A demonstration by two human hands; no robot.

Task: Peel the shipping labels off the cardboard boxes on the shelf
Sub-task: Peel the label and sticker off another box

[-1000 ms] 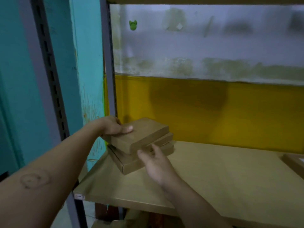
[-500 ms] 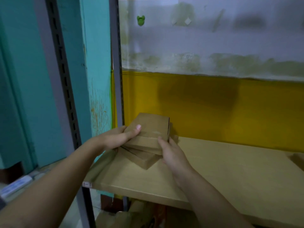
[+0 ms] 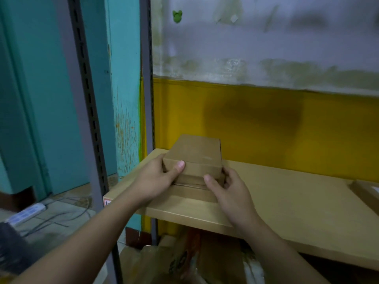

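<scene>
gripping the top cardboard box (image 3: 196, 154) between them, left hand (image 3: 155, 179) curls round its left corner, right hand (image 3: 231, 191) round its right; lower boxes (image 3: 192, 193) sit beneath both thumbs on the shelf (image 3: 287, 201).

From my screen, the stack of boxes (image 3: 192, 158) near the shelf's left edge reads as plain brown cardboard, matt and smooth. The shelf (image 3: 287, 201) under it looks like pale wood-look board with a smooth, dull finish. The upright (image 3: 146, 78) at its back left corner looks like grey painted metal punched with slots, the plaster wall (image 3: 266, 37) behind is rough and blotchy above a smoother yellow band (image 3: 266, 124), and the teal wall (image 3: 123, 78) beside it is scratched and scuffed.
</scene>
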